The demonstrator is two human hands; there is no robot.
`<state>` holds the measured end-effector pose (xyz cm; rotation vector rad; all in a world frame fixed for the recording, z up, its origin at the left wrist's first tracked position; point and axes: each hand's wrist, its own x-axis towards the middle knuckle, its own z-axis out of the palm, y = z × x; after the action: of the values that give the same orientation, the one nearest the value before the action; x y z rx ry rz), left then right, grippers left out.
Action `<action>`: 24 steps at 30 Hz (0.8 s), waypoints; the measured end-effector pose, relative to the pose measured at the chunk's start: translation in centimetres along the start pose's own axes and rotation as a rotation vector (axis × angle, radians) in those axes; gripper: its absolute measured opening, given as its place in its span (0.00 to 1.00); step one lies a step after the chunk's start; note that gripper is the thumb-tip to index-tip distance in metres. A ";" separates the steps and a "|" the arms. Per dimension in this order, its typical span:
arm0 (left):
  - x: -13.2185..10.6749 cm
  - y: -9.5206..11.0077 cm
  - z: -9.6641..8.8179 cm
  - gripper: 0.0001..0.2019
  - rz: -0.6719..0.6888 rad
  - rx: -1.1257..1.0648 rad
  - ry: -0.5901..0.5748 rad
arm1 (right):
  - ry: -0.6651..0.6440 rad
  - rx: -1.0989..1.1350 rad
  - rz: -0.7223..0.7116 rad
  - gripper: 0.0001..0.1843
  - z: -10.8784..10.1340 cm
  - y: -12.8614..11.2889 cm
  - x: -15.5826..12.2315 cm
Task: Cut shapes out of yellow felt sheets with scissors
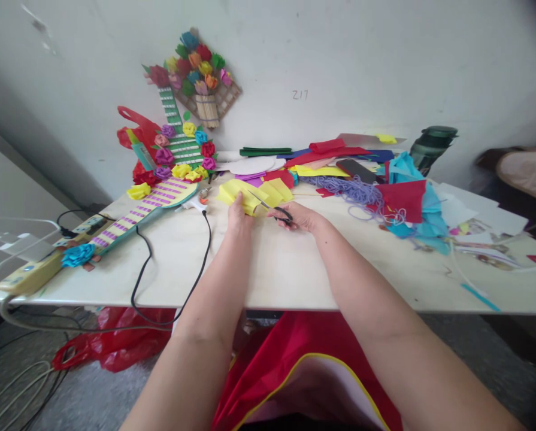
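My left hand (239, 214) grips a sheet of yellow crepe-like paper (230, 193) just above the table, its thumb on top. In my right hand (300, 218) is a pair of scissors with black handles (284, 214); the blades point left and lie at the yellow paper. Whether the blades are apart is too small to tell. Another yellow piece (277, 190) shows just behind the scissors. Left of my left hand lies a white glue gun (194, 205), its black cord running over the table's front edge.
Paper-flower crafts (187, 149) and a guitar-shaped striped board (151, 206) stand at left by a power strip (29, 272). Along the back are coloured papers (330, 157), purple yarn (346, 187) and a dark green bottle (432, 149). A red bag (124, 338) lies below.
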<state>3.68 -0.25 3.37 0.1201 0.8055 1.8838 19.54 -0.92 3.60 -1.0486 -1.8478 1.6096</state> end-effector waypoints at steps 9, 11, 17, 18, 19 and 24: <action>-0.2 -0.1 0.0 0.10 0.009 -0.001 0.014 | 0.014 -0.026 -0.028 0.14 -0.1 0.6 0.5; -0.1 -0.1 0.0 0.11 0.008 -0.015 0.013 | 0.007 -0.023 -0.032 0.14 -0.1 0.6 0.5; -0.3 -0.2 0.1 0.08 0.001 -0.003 0.035 | -0.019 0.014 -0.015 0.14 0.0 0.0 -0.1; -0.3 -0.2 0.2 0.08 0.001 0.006 0.038 | -0.016 0.019 -0.009 0.13 0.1 -0.2 -0.2; -0.4 -0.3 0.2 0.07 0.000 0.014 0.037 | -0.013 0.023 -0.003 0.13 0.1 -0.3 -0.3; -0.4 -0.5 0.1 0.06 0.008 0.031 0.006 | -0.012 0.029 -0.006 0.14 0.2 -0.4 -0.4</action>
<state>4.27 -0.38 3.29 0.1374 0.8395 1.8805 19.55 -1.34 4.03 -1.0220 -1.8275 1.6378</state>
